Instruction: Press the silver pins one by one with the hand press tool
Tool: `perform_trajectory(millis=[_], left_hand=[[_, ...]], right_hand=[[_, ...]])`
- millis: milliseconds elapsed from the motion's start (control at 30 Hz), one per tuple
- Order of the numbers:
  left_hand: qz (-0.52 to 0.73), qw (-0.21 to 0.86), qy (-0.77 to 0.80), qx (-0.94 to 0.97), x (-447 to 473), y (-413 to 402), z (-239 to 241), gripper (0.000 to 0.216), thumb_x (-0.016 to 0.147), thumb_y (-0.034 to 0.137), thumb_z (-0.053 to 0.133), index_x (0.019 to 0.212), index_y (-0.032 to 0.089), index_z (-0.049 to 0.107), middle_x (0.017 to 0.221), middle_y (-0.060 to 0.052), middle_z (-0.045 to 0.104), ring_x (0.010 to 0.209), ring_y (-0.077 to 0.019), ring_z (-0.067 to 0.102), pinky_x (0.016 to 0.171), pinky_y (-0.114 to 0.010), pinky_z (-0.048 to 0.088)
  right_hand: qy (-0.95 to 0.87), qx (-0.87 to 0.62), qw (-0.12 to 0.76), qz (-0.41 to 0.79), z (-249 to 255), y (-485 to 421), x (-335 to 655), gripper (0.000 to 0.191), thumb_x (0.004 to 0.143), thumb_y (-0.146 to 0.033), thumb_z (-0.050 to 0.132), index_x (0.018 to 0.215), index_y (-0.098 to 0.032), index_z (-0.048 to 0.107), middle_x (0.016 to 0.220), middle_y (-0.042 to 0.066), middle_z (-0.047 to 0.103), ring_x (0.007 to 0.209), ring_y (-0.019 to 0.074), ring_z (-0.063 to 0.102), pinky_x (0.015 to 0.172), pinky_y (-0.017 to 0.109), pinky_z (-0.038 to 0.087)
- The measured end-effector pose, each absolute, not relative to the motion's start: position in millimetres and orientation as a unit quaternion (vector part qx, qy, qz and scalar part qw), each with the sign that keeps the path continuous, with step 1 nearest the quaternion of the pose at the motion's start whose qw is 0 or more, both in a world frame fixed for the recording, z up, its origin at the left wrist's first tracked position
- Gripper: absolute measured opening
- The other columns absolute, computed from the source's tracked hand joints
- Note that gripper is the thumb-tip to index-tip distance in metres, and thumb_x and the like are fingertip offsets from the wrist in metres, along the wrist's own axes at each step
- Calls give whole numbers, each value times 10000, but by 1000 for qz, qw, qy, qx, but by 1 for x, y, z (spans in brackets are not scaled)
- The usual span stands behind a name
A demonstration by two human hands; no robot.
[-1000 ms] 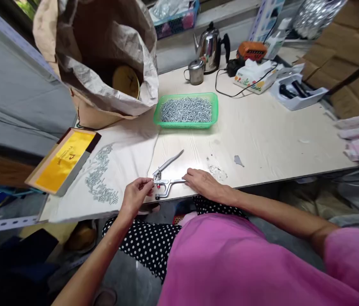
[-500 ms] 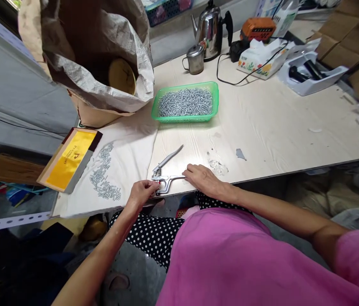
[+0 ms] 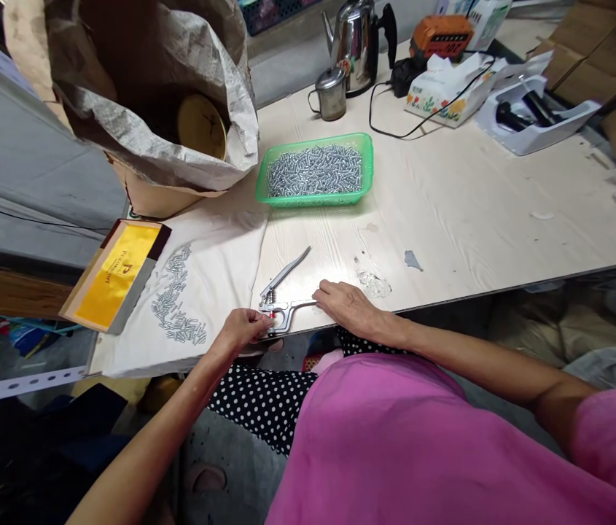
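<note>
A pair of silver hand-press pliers (image 3: 286, 306) lies at the table's front edge, its upper lever raised away from the lower handle and a spring near the jaws. My right hand (image 3: 347, 305) is closed around the end of the lower handle. At the jaw end, the fingers of my left hand (image 3: 246, 324) are pinched together beside a small red spot. Whatever sits between those fingertips is too small and hidden to name. Left of the pliers, a loose pile of small metal pins (image 3: 179, 299) is spread on a white cloth (image 3: 231, 255).
A green basket (image 3: 313, 200) full of similar metal pins stands beyond the pliers. Left are a yellow-lined box (image 3: 119, 277) and a large open sack (image 3: 236, 138). A kettle (image 3: 356, 51), metal cup (image 3: 330, 95), tissue pack (image 3: 442, 91) and black cord (image 3: 395, 135) occupy the back.
The view has shifted slightly, so the basket and back objects appear a little higher and more to the left. Both hands keep nearly the same hold on the pliers.
</note>
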State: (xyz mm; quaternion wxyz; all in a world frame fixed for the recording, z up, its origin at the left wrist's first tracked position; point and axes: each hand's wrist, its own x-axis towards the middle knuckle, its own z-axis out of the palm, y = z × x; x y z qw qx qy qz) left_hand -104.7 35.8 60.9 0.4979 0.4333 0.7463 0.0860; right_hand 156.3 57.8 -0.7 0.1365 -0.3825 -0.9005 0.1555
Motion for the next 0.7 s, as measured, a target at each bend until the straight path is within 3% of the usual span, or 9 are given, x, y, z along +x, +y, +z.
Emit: perform_trajectory(millis=[233,333,433,600,700], left_hand=[[87,545,725,413,-111,35,60,489,459,588,863,557,156,654,495,19,515,495,-102,443,495,-231,368],[90,550,723,409,-111,35,59,491,462,580,880,576,152,670,500,18,525,492,-103,451,489,-227,371],[88,551,724,406,-112,35,58,498,463,579,889,604,145,689,514,19,537,496,-99,460,489,-221,373],[85,555,725,398,-112,36,57,506,466,583,892,617,146,685,519,26,529,494,-92,448,485,-214,349],[87,556,723,400,-110,36,57,487,473,564,895,606,146,682,513,28,520,493,-89,444,484,-212,348]], right_hand=[[-895,-393,116,175,-1,56,157,201,1015,-94,443,1004,-154,634,998,83,620,748,159,484,665,326,311],[-901,-363,117,206,3,66,162,123,1028,-216,526,1036,-169,640,1041,81,616,802,173,518,687,323,349],[-908,-342,133,200,13,89,164,179,1041,-310,542,1083,-172,648,1120,104,609,935,211,535,756,329,392],[-917,-367,124,99,24,142,147,203,999,-183,553,1179,-174,646,1236,146,598,1080,291,471,788,374,379],[-933,-343,76,84,20,168,131,148,986,-177,556,1047,-198,689,1114,149,643,1076,316,467,780,395,376]])
